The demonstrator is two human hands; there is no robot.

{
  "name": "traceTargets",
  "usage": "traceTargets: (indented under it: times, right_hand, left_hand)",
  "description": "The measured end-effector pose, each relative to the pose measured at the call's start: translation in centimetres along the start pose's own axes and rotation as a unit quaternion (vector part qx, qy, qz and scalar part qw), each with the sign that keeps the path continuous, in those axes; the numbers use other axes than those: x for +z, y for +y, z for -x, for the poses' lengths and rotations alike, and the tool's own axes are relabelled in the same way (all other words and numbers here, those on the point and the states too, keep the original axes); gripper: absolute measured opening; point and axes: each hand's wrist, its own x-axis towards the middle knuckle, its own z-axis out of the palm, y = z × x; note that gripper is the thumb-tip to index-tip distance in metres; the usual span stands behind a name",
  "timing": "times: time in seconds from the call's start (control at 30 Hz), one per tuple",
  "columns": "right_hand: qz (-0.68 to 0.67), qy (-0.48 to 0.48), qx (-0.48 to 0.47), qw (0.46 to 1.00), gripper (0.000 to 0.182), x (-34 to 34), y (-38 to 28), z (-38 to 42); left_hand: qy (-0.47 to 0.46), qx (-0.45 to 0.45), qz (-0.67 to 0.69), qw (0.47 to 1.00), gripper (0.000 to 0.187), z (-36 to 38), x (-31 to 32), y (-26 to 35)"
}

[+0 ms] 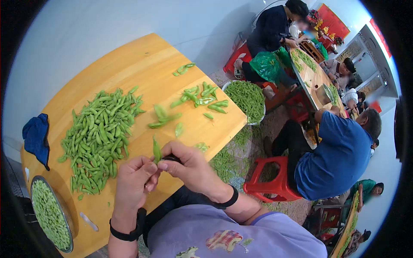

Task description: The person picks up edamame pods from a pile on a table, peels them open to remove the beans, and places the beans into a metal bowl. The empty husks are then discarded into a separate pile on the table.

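Note:
A green bean pod points up between my two hands over the table's near edge. My left hand is closed, its thumb and fingers pinching the pod's lower end. Right against it, my right hand is closed around a small black object, with its thumb tip at the pod. What kind of object that is stays mostly hidden by the fingers. A large pile of pods lies left of my hands. Loose pods and flattened shells are scattered beyond them.
A metal bowl of shelled green beans stands at the table's left end, near a dark blue cloth. A full basin of green pods or shells and more shells lie on the floor. Several people sit at other tables; one is on a red stool.

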Motion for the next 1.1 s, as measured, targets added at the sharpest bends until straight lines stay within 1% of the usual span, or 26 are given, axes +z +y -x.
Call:
traceTargets:
  times: [0.03,0.07,0.13,0.17,0.23,0.27,0.33,0.37,0.4,0.43,0.47,0.5,0.53,0.57,0.6,0.63,0.67,0.73,0.87,0.9,0.93,0.97,1.0,1.03,1.07,1.1]
  right_hand:
    - [-0.063,-0.02,0.006,0.998,0.01,0.1,0.2,0.1]
    - [-0.126,-0.042,0.012,0.991,0.012,0.1,0.4,0.1]
    - [-0.159,-0.067,0.025,0.985,0.009,-0.1,0.6,0.0]
    - [-0.188,-0.089,0.036,0.977,0.007,-0.1,0.6,0.0]
    - [-0.204,-0.108,0.041,0.972,0.007,-0.3,0.8,-0.4]
    - [-0.212,-0.113,0.044,0.97,0.009,-0.4,1.0,-0.6]
    - [-0.212,-0.12,0.031,0.969,0.01,-0.5,1.2,-1.2]
    - [-0.205,-0.126,0.02,0.97,0.01,-0.5,1.0,-1.2]
    - [-0.199,-0.131,0.01,0.971,0.011,-0.6,0.9,-1.2]
    - [-0.194,-0.119,0.039,0.973,0.008,-0.7,0.9,-1.2]
    - [-0.193,-0.123,0.038,0.973,0.008,-0.8,0.7,-1.2]
    - [-0.054,-0.089,0.023,0.994,0.008,-0.9,0.3,-1.2]
    - [0.084,-0.053,0.007,0.995,0.008,-0.9,0.0,-1.2]
    - [0.083,-0.057,0.007,0.995,0.008,-0.6,-0.6,-1.0]
    - [0.197,-0.038,-0.02,0.979,0.009,-0.2,-1.4,-0.7]
    - [0.308,-0.017,-0.045,0.95,0.01,0.2,-1.9,-0.5]
    - [0.307,-0.02,-0.044,0.95,0.01,0.5,-2.2,-0.3]
    - [0.346,-0.024,-0.078,0.935,0.012,0.8,-2.4,-0.2]
    - [0.361,-0.042,-0.13,0.923,0.011,0.8,-2.0,-0.6]
    - [0.309,-0.088,-0.096,0.942,0.011,0.4,-2.5,-0.9]
    - [0.254,-0.139,-0.058,0.955,0.011,0.2,-2.7,-1.0]
    - [0.252,-0.156,-0.064,0.953,0.012,0.0,-2.7,-1.1]
    - [0.252,-0.158,-0.063,0.953,0.012,0.2,-2.4,-1.2]
    - [0.243,-0.154,-0.079,0.954,0.012,0.4,-2.0,-1.2]
    - [0.235,-0.151,-0.096,0.955,0.012,0.5,-1.9,-1.2]
    - [0.236,-0.156,-0.096,0.954,0.012,0.6,-2.0,-1.3]
  left_hand:
    - [-0.004,-0.038,0.064,0.997,0.012,0.3,0.0,0.0]
    - [-0.003,-0.038,0.063,0.997,0.012,0.7,0.2,-0.1]
    - [-0.011,-0.051,0.175,0.983,0.02,2.0,0.8,-0.2]
    - [0.001,-0.046,0.174,0.984,0.02,2.2,0.8,-0.3]
    - [-0.111,-0.071,0.262,0.956,0.028,2.1,0.4,-0.8]
    - [-0.098,-0.061,0.26,0.959,0.028,2.2,0.1,-1.3]
    - [-0.159,-0.118,0.362,0.911,0.029,1.8,-0.2,-2.5]
    - [-0.177,-0.105,0.372,0.905,0.028,1.8,0.0,-2.8]
    - [-0.172,-0.102,0.374,0.906,0.028,2.0,0.1,-3.0]
    - [-0.157,-0.092,0.357,0.916,0.029,1.8,0.1,-3.1]
    - [-0.143,-0.08,0.341,0.926,0.03,1.6,0.2,-3.0]
    - [-0.064,-0.048,0.258,0.963,0.026,1.7,0.3,-2.7]
    - [-0.062,-0.044,0.259,0.963,0.026,1.6,0.1,-2.5]
    - [0.026,0.096,-0.037,0.994,0.024,1.5,-0.2,-2.3]
    - [0.111,0.222,-0.331,0.91,0.024,1.4,-0.4,-2.0]
    - [0.104,0.302,-0.454,0.832,0.021,1.5,-0.3,-0.9]
    - [0.106,0.301,-0.454,0.832,0.021,1.6,-0.3,-0.8]
    - [0.088,0.383,-0.59,0.705,0.012,1.6,-0.2,-0.8]
    - [0.114,0.367,-0.627,0.677,0.009,2.3,-0.3,-1.0]
    - [0.069,0.224,-0.465,0.853,0.009,2.8,-0.3,-0.4]
    - [0.025,0.063,-0.263,0.962,0.011,3.3,-0.5,-0.2]
    - [0.027,0.062,-0.262,0.963,0.011,3.3,-0.9,0.1]
    - [-0.001,-0.004,-0.156,0.988,0.013,3.2,-1.3,0.5]
    - [-0.03,-0.069,-0.047,0.996,0.015,3.1,-1.5,0.6]
    - [-0.029,-0.067,-0.044,0.996,0.015,3.1,-1.7,0.6]
    - [-0.051,-0.078,0.006,0.996,0.016,3.0,-1.9,0.6]
